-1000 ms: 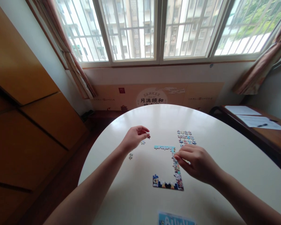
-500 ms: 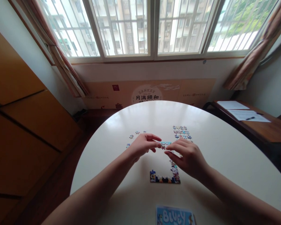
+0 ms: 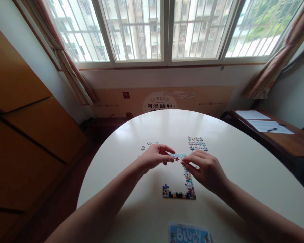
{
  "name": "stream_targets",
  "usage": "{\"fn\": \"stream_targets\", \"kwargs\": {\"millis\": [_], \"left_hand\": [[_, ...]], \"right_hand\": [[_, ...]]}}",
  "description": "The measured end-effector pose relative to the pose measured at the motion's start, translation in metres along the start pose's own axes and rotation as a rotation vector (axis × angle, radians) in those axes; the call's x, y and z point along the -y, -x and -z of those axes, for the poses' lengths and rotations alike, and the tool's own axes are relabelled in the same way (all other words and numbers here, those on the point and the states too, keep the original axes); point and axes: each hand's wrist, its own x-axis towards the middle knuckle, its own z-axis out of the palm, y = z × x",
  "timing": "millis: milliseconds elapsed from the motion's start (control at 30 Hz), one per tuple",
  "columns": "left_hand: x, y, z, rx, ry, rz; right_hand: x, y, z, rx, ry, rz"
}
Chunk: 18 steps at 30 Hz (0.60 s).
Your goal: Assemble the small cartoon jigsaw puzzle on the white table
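Note:
My left hand reaches in from the left, its thumb and fingertips at a small jigsaw piece just below a light-blue strip of joined pieces. Its index finger lies a little above the thumb. My right hand faces it, thumb and index finger pinched close together; what they hold, if anything, is hidden. Under the right fingers, a joined puzzle border runs down and turns left along the bottom edge. The right hand covers part of that border.
Loose puzzle pieces lie in rows behind my right hand, with several more beyond my left. A blue "Bluey" picture box or card is at the near side of the round white table. Papers and a pen rest on a side table.
My right hand has drawn slightly right, away from the small piece, and its thumb and index finger have come closer together. My left hand has barely moved.

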Motion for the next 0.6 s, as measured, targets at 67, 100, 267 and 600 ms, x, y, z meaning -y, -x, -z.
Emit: {"fn": "stream_targets", "kwargs": {"millis": [67,100,267,600], "left_hand": [[0.005,-0.002,0.02,-0.136,-0.087,-0.061],[0.008,-0.004,0.032,-0.242,-0.143,-0.104],[0.026,-0.007,0.095,-0.611,-0.399,-0.12],[0.037,-0.012,0.088,-0.461,-0.557,0.057]], "right_hand": [[-0.001,0.001,0.0,0.009,0.008,-0.005],[-0.001,0.002,0.0,0.009,0.013,-0.006],[-0.003,0.004,-0.002,0.013,0.023,0.0],[-0.004,0.005,-0.002,0.065,0.025,0.03]]}}
